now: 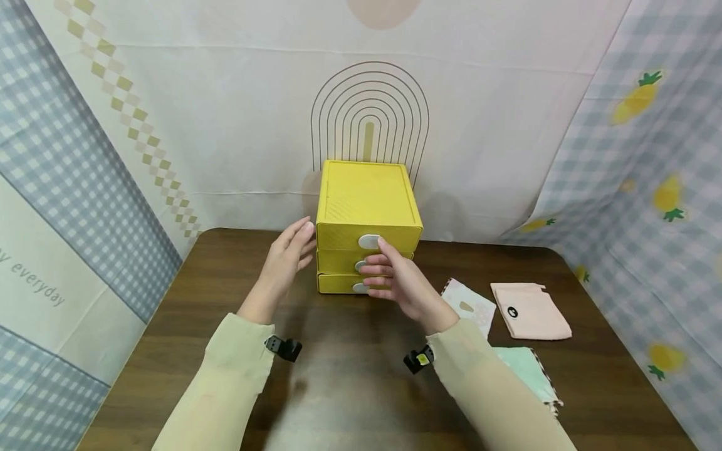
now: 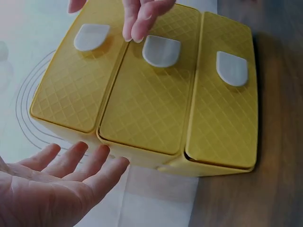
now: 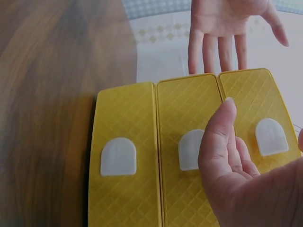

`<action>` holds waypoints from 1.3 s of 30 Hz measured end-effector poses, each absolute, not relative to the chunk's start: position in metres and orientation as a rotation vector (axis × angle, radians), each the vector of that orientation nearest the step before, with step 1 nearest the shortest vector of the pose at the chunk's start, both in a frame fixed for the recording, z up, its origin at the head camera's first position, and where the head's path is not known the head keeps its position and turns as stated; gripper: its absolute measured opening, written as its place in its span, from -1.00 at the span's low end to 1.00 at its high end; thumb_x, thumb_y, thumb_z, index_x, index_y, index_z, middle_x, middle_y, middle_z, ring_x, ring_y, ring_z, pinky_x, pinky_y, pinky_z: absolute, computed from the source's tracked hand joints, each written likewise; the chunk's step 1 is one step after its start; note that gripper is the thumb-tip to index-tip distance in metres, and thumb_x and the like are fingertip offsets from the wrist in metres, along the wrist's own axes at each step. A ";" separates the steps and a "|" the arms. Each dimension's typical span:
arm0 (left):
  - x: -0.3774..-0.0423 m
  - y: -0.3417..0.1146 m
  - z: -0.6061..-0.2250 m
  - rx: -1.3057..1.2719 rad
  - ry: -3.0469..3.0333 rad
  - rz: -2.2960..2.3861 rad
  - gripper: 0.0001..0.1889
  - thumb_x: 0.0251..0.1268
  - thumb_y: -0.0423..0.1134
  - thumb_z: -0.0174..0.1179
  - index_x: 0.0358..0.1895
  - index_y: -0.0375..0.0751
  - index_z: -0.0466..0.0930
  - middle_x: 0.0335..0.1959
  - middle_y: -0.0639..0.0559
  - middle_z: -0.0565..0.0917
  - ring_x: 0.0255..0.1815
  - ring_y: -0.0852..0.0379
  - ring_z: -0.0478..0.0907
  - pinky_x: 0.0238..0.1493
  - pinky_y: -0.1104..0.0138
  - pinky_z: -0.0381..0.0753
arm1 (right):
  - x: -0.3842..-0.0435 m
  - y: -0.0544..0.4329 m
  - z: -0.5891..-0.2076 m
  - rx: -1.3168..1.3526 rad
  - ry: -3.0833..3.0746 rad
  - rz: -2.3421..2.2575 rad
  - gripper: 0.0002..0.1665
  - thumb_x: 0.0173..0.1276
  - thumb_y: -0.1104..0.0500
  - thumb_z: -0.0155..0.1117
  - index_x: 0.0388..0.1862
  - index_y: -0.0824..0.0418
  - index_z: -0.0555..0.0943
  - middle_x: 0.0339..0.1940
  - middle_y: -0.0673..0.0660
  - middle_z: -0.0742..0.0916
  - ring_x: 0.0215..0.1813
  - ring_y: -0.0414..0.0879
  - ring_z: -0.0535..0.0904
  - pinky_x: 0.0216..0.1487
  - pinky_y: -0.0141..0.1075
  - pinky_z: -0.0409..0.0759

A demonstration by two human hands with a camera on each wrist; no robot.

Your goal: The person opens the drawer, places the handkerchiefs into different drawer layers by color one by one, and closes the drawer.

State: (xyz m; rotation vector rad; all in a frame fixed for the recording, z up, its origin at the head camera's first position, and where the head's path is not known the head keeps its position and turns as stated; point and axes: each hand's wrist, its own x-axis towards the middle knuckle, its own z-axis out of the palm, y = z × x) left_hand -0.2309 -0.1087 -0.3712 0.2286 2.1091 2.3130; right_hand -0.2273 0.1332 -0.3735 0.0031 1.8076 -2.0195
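Note:
A yellow three-drawer storage box [image 1: 366, 191] stands at the back of the table, all of its drawers closed. Each drawer front carries a rounded white pull tab [image 2: 162, 51]. Beside the box's left side is my left hand [image 1: 284, 255], its fingers extended and close to the wall; whether they touch it I cannot tell. My right hand [image 1: 405, 280] is in front of the drawers with fingers loosely extended and nothing held. In the head view its thumb overlaps the edge of the top tab [image 1: 368, 241]; contact is unclear.
To the right on the brown wooden table [image 1: 338, 363] lie a white patterned cloth [image 1: 478, 307], a folded pink cloth [image 1: 536, 316] with a black round mark, and a mint cloth [image 1: 524, 369] partly behind the right sleeve. A printed curtain [image 1: 242, 125] hangs behind the box.

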 end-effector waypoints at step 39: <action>-0.284 -0.107 -0.351 0.057 2.074 2.135 -0.33 0.31 0.07 0.23 0.46 0.15 0.26 0.31 0.06 0.38 0.21 0.01 0.39 0.28 0.14 0.36 | -0.234 0.109 -0.372 0.249 1.903 -2.231 -0.41 0.37 -0.17 0.16 -0.07 0.36 0.63 -0.23 0.19 0.71 -0.32 -0.06 0.60 -0.29 -0.25 0.66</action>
